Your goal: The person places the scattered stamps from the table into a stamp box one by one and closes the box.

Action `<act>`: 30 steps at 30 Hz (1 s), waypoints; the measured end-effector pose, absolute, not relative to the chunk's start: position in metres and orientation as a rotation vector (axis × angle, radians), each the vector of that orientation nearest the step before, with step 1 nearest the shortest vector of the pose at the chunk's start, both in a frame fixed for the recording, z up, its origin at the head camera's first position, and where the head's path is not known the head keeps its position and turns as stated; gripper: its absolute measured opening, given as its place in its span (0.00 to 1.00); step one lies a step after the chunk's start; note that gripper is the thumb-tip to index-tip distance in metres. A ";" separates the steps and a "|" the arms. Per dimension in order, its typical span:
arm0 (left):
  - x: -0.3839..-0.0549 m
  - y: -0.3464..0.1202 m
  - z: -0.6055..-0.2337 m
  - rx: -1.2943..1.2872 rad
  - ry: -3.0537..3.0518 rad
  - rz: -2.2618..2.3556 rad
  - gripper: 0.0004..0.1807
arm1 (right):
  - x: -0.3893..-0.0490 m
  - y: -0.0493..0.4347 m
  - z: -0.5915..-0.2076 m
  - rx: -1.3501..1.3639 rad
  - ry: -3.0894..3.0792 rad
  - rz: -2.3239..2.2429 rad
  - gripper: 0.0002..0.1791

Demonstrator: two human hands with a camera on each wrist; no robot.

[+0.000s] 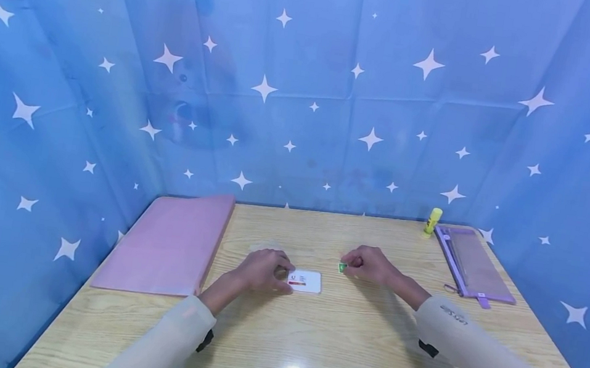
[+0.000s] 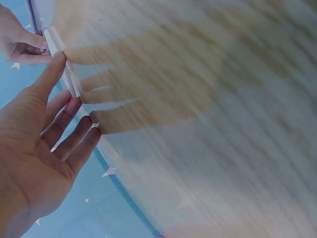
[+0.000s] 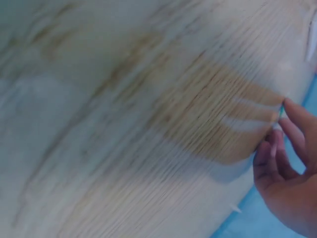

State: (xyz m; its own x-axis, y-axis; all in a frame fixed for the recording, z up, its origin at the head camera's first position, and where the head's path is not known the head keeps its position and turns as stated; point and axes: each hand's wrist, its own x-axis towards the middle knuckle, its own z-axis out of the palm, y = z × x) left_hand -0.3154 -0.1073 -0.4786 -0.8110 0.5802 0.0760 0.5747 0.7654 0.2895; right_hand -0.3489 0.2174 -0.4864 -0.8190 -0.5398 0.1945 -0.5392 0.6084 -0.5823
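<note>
Card [image 1: 312,283] — print [image 1: 297,282] blurred, green piece [image 1: 342,268] — partly behind right hand [image 1: 370,265]

We see a blue curtain [image 1: 312,52] w/ white stars behind a light wood-grain table [image 1: 361,360]. At L we've got a flat pink folder [image 1: 166,245]; at back R, a yellow glue stick [image 1: 432,222] stands upright just beside a purple zip pouch [image 1: 477,264] nr the edge.

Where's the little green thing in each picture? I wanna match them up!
Head: the little green thing is right of centre, below the middle, at the right hand's fingertips.
Left wrist: I can't see it.
Right wrist: near the right edge, about halfway down, a thin green edge.
Shared landmark: the right hand, top left in the left wrist view.
</note>
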 end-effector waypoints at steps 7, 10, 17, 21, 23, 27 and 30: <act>-0.314 -0.106 -0.478 0.948 2.925 0.481 0.30 | -0.347 0.217 -0.489 -1.013 2.824 -1.002 0.10; -0.314 -0.106 -0.478 0.950 2.924 0.484 0.30 | -0.343 0.217 -0.490 -1.021 2.817 -1.014 0.10; -0.314 -0.107 -0.477 0.962 2.933 0.482 0.30 | -0.335 0.213 -0.493 -1.051 2.830 -1.030 0.12; -0.314 -0.107 -0.475 0.968 2.933 0.486 0.30 | -0.332 0.212 -0.492 -1.013 2.833 -1.042 0.12; -0.313 -0.107 -0.475 0.973 2.933 0.485 0.30 | -0.331 0.211 -0.492 -0.998 2.831 -1.044 0.11; -0.313 -0.107 -0.475 0.973 2.929 0.485 0.30 | -0.328 0.210 -0.492 -1.000 2.834 -1.043 0.11; -0.312 -0.107 -0.475 0.963 2.928 0.487 0.29 | -0.327 0.210 -0.493 -1.013 2.835 -1.048 0.11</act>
State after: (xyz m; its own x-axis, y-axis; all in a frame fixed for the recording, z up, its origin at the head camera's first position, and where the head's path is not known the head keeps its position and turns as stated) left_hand -0.3123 -0.1071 -0.4755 -0.8095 0.5821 0.0767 0.5756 0.7610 0.2993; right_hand -0.3273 0.2096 -0.4926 -0.7971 -0.5497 0.2498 -0.5800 0.5822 -0.5697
